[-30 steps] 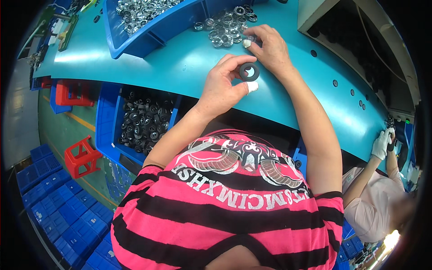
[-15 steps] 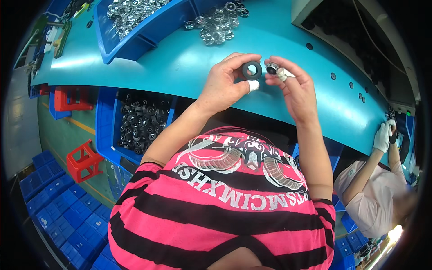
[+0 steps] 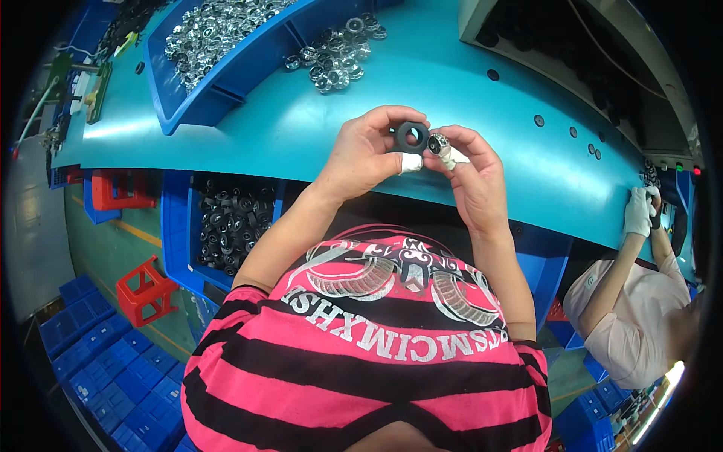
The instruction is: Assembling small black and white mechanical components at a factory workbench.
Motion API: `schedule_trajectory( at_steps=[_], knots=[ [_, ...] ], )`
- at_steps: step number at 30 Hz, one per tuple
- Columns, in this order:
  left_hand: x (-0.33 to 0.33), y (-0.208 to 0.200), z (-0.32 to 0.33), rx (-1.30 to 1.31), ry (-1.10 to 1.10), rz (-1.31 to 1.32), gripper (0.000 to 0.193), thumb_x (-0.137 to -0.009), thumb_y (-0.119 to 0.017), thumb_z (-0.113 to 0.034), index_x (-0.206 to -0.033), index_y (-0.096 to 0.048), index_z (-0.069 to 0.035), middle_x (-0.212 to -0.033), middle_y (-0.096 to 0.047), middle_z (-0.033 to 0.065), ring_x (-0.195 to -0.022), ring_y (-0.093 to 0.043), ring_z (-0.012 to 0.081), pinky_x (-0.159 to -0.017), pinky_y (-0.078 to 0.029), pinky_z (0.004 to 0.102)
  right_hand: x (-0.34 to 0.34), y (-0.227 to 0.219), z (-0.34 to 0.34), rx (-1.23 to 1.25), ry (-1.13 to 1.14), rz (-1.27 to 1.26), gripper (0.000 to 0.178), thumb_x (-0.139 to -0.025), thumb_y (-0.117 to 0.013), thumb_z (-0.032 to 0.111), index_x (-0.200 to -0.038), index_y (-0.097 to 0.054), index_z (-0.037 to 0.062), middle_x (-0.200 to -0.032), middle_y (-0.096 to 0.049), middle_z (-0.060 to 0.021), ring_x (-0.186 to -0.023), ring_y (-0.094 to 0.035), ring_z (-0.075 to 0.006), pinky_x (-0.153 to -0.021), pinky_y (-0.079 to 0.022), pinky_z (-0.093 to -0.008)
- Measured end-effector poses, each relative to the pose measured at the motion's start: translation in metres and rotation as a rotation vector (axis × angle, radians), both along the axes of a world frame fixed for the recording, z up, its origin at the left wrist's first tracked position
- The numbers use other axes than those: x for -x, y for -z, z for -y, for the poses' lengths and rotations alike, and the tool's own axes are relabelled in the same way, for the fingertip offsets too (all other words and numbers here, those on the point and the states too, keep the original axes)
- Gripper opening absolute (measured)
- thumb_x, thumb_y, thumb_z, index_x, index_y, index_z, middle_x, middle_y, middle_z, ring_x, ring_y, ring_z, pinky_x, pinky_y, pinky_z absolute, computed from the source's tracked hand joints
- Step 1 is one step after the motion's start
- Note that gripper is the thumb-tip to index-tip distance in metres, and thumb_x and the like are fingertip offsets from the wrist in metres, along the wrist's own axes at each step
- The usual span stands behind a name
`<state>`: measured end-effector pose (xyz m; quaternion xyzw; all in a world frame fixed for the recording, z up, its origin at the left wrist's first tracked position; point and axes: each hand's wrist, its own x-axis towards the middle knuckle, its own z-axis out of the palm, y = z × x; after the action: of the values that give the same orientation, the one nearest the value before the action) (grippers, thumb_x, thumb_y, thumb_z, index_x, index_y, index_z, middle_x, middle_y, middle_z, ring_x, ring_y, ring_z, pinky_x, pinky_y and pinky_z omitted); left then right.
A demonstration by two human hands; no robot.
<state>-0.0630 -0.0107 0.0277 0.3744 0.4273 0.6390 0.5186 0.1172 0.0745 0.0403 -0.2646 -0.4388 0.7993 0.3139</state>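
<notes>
- Left hand [image 3: 369,151] pinches a black rubber ring [image 3: 412,136] between thumb and fingers, above the teal curved worktable [image 3: 301,128].
- Right hand [image 3: 471,177], at the ring's 3 o'clock, pinches a small shiny metal bearing [image 3: 438,144] touching it.
- Loose pile of silver metal bearings [image 3: 335,53] lies at 11 o'clock.

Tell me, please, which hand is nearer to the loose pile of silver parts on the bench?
Left. The left hand lies just below the pile of silver parts; the right hand sits farther right and lower.
</notes>
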Motion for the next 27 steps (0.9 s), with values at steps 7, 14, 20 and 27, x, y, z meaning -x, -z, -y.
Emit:
schedule_trajectory(
  at_steps=[7,14,20,27],
  knots=[
    [0.004,0.004,0.0,-0.007,0.122,0.064,0.066,-0.086,-0.076,-0.008,-0.146,-0.049,0.001,-0.137,-0.059,0.0144,-0.123,-0.059,0.0212,-0.105,-0.05,0.0357,-0.004,0.011,0.002,-0.022,-0.019,0.031,0.033,-0.088,-0.062,-0.009,-0.121,-0.06,-0.0063,-0.116,-0.067,-0.0147,-0.1,-0.071,-0.0219,-0.093,-0.059,-0.0333],
    [0.005,0.019,-0.004,-0.015,0.14,0.204,0.065,-0.089,-0.075,-0.01,-0.146,-0.046,0.001,-0.14,-0.057,0.0181,-0.126,-0.059,0.024,-0.108,-0.049,0.0394,-0.005,0.011,0.001,0.04,0.023,-0.024,0.035,-0.092,-0.068,0.002,-0.125,-0.058,-0.0047,-0.116,-0.067,-0.0147,-0.098,-0.071,-0.0216,-0.087,-0.059,-0.0318],
    [0.007,0.018,-0.005,-0.013,0.133,0.291,0.055,-0.089,-0.075,-0.01,-0.138,-0.051,-0.001,-0.14,-0.057,0.0198,-0.126,-0.059,0.0262,-0.109,-0.049,0.0409,-0.011,0.021,-0.005,0.134,0.001,-0.15,0.036,-0.097,-0.065,0.012,-0.129,-0.058,-0.0028,-0.116,-0.068,-0.0136,-0.096,-0.068,-0.019,-0.08,-0.056,-0.0298],
    [0.006,0.022,-0.005,0.008,0.124,0.29,0.057,-0.089,-0.075,-0.008,-0.14,-0.05,-0.001,-0.139,-0.058,0.0204,-0.124,-0.062,0.0282,-0.11,-0.049,0.0418,-0.01,0.018,-0.005,0.098,0.036,-0.151,0.036,-0.097,-0.064,0.013,-0.129,-0.057,-0.0029,-0.115,-0.067,-0.0126,-0.095,-0.068,-0.0183,-0.081,-0.055,-0.0301]
  ],
)
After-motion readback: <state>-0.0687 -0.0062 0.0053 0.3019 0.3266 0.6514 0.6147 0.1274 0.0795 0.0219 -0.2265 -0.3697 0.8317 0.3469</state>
